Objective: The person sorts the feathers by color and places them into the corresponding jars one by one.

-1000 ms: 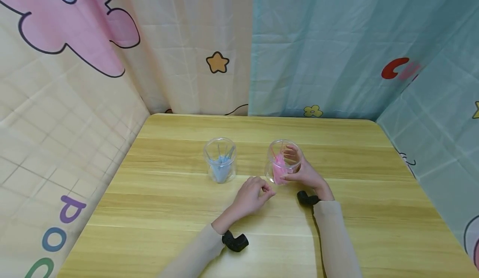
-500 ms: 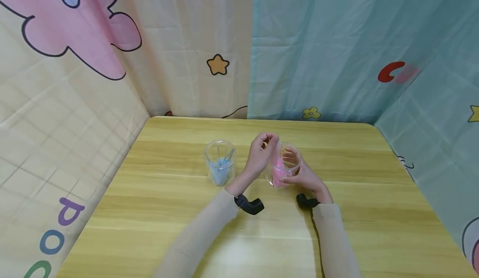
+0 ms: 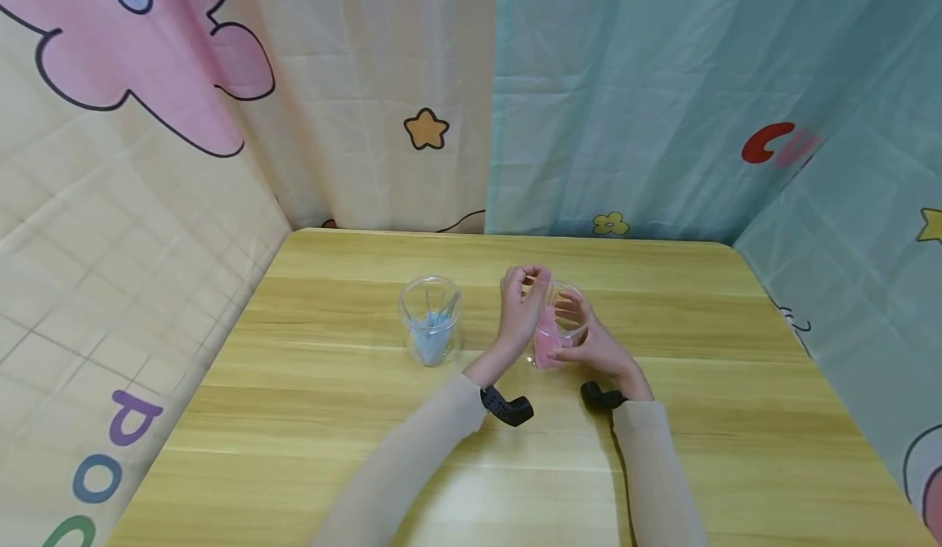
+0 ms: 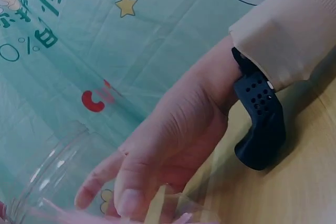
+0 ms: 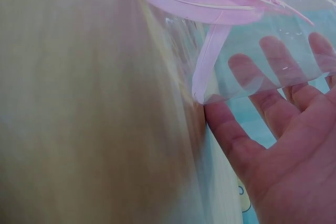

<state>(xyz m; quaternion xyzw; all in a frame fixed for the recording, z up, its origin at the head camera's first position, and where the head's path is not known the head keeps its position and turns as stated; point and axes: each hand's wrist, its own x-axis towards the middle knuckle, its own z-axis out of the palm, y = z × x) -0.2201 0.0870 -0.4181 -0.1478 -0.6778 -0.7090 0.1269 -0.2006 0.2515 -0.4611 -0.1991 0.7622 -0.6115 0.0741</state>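
On the table, a clear glass point(image 3: 567, 333) with pink feathers point(image 3: 546, 342) in it stands right of centre. My right hand point(image 3: 599, 347) holds it from the right, thumb low on the near side and fingers round the far side. In the right wrist view those fingers point(image 5: 281, 64) show through the clear wall, beside the pink feathers point(image 5: 205, 1). My left hand point(image 3: 521, 302) is bent over the left rim, thumb and fingers curled together, pinching a pink feather at the top. Blurred pink runs just under its fingertips point(image 4: 131, 202) in the left wrist view.
A second clear glass point(image 3: 412, 318) with blue-grey feathers point(image 3: 432, 338) stands to the left of my left hand. Black wrist-worn cameras point(image 3: 508, 408) sit on both wrists. Patterned curtains point(image 3: 368, 105) rise behind the wooden table point(image 3: 294, 449) and along its sides.
My left hand has gone from the table in front of the glass up and forward to its rim, then shifted slightly right. The right hand keeps its hold on the glass.
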